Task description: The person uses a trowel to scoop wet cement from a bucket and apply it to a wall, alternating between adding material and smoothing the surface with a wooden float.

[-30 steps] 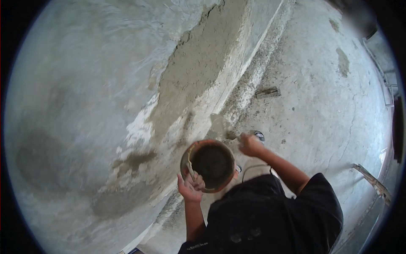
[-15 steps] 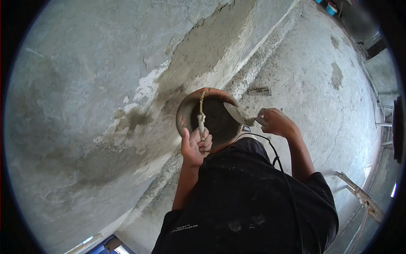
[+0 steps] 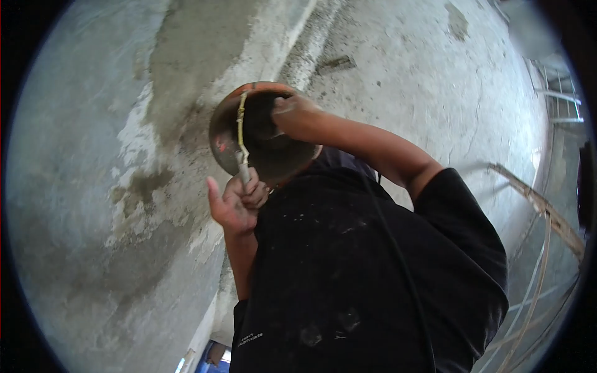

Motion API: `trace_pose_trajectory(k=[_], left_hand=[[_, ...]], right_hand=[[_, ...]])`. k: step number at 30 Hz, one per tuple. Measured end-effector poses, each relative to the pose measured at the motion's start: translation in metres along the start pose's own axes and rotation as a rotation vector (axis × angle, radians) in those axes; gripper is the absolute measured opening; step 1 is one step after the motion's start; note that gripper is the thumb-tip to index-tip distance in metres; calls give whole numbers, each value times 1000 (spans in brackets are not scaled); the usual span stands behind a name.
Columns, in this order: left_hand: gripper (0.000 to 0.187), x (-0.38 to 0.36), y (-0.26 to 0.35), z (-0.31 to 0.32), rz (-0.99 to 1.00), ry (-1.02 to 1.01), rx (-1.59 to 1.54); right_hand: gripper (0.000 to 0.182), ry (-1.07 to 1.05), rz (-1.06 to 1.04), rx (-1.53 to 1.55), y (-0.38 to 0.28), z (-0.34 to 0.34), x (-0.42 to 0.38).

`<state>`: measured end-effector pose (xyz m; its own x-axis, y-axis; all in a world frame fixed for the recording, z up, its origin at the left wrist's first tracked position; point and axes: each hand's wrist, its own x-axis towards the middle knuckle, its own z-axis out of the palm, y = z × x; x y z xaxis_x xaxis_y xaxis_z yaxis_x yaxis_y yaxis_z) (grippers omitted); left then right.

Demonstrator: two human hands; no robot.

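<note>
Building site: half-plastered wall (image 3: 93, 155), bare concrete floor (image 3: 423, 74), wet mortar patches.

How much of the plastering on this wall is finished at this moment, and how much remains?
Done: a band of grey mortar covers part of the wall. In hand: the left hand grips the bucket handle, and the right hand reaches inside it. Left: white and patchy bare areas below the band remain uncovered.

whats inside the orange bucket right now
The right hand reaches into the orange bucket, which the left hand holds by its handle. The inside looks dark and mortar-coated; the right fingers and whatever they hold are hidden within.
</note>
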<state>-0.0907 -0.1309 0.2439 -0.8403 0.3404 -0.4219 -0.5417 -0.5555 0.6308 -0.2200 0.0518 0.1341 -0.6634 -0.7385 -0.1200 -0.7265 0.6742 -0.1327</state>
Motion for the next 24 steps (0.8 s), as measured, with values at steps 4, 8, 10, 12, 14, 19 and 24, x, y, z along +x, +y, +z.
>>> trace_pose_trajectory(k=[4, 8, 10, 12, 14, 19, 24], left_hand=[[74, -7, 5, 4, -20, 27, 90], [77, -15, 5, 3, 0, 134, 157], [79, -18, 7, 0, 16, 101, 145], [77, -20, 7, 5, 28, 178, 184], [75, -25, 10, 5, 45, 270, 219], [75, -26, 14, -3, 40, 242, 195], [79, -43, 22, -27, 184, 343, -28]], right_hand=[[20, -163, -50, 188, -19, -6, 23], [23, -251, -84, 357, -43, 5, 36], [24, -265, -74, 449, -50, 2, 32], [26, -271, -62, 536, -46, -8, 31], [30, -419, -144, 602, -45, -19, 30], [22, -735, -211, 749, -38, -1, 51], [31, -684, -363, 1201, -21, -9, 38]])
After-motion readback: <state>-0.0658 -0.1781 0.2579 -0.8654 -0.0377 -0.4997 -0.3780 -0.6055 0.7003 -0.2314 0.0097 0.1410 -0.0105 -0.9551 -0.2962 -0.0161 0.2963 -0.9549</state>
